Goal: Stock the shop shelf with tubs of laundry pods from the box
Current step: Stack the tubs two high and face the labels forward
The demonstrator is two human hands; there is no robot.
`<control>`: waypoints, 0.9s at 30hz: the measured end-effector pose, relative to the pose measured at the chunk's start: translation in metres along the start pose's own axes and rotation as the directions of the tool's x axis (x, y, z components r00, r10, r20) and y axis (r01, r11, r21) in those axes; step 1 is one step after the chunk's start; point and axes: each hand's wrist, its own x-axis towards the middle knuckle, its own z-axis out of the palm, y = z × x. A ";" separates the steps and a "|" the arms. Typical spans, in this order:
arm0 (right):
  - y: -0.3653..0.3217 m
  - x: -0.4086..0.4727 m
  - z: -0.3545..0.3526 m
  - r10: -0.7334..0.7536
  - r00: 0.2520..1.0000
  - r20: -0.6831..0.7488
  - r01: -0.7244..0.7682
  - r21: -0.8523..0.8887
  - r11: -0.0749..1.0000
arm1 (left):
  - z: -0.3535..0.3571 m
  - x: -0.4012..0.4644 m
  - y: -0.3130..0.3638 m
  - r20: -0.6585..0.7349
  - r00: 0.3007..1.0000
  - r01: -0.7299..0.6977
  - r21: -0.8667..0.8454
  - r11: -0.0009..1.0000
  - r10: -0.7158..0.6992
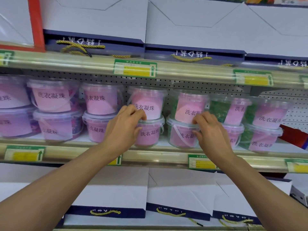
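Note:
Clear tubs of laundry pods with pink labels stand stacked two high along the middle shelf (150, 153). My left hand (124, 126) grips the rim of a lower pink tub (150, 135), fingers curled over its lid under the upper tub (147, 102). My right hand (210, 130) pinches the rim of the neighbouring lower tub (180, 135), below another upper tub (191, 107). Purple tubs (56, 125) fill the left part and green ones (260, 139) the right. The box is not in view.
White gift boxes with navy bands and gold cord handles (93, 22) lie on the shelf above, and more (180, 194) on the shelf below. Green and yellow price tags (135, 68) line the shelf edges. A perforated back panel (291, 105) shows at the right end.

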 end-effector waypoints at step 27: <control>-0.179 0.041 0.046 -0.210 0.978 0.011 0.208 0.078 0.975 | -0.102 -0.072 -0.161 -0.092 0.988 0.139 0.231 0.963 -0.121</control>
